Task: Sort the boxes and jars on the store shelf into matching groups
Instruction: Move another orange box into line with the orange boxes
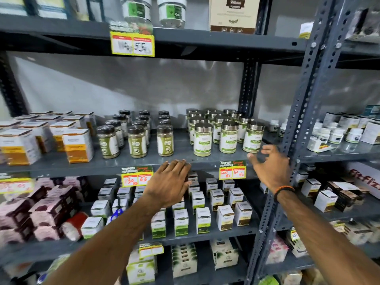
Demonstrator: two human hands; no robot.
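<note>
On the middle shelf [61,164] stand three groups: orange-and-white boxes [78,146] at the left, dark-lidded jars of green powder [137,141] in the centre, and silver-lidded green-label jars [228,136] at the right. My left hand [168,184] hovers flat and empty at the shelf's front edge, below the dark-lidded jars. My right hand [271,163], fingers spread and empty, is just right of the nearest silver-lidded jar [253,136], not touching it. A beaded bracelet is on that wrist.
A grey slotted upright [296,120] stands right beside my right hand. The shelf below holds rows of small white-and-green boxes [202,220] and pink packs [41,210]. Yellow price tags [232,170] hang on the shelf edge. Small white tubs [335,135] fill the neighbouring rack.
</note>
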